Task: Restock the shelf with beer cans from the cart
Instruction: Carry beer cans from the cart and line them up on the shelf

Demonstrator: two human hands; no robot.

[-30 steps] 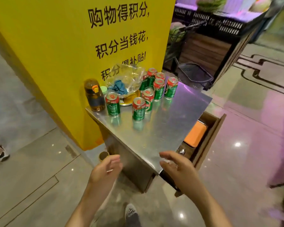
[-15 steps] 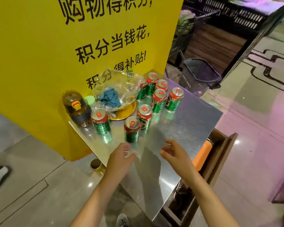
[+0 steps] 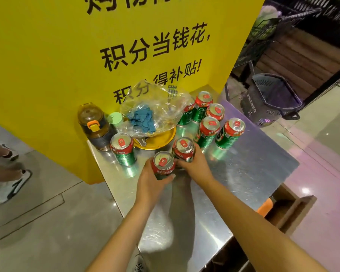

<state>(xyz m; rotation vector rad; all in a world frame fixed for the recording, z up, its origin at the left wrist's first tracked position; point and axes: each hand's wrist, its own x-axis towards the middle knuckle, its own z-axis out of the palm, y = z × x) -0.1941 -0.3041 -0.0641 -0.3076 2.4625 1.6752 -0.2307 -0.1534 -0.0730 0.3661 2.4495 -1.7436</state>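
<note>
Bare steel worktop (image 3: 234,193) is carrying everything, and nearest the camera both hands, which half a second ago were hovering spread above the metal, are now closing on cans. Left hand (image 3: 151,183) is wrapping its grip, fingers and thumb curled, around the nearest can (image 3: 163,163); right hand (image 3: 194,163) is curling its grip around the second can (image 3: 184,149) just behind and right of it, the two cans almost touching. Both are standing on the worktop. A third can (image 3: 123,149) is standing alone to the left, beside an amber water bottle (image 3: 94,126) with an orange latch. Behind the held cans a yellow plate (image 3: 161,140) is sitting under a crumpled clear plastic bag (image 3: 155,110) with a blue cloth (image 3: 143,120) inside. Farther right a cluster of five more cans (image 3: 210,126) is waiting, green bodies with red shoulders and white lettering too blurred to read. At the back a yellow sign (image 3: 67,55) is showing black characters: 积分当钱花, and below it 积分得补贴!, partly covered by the bag. The camera is sitting closer than before, cropping the sign's top line. A dark shopping basket (image 3: 271,99) is standing on the floor at far right.
</note>
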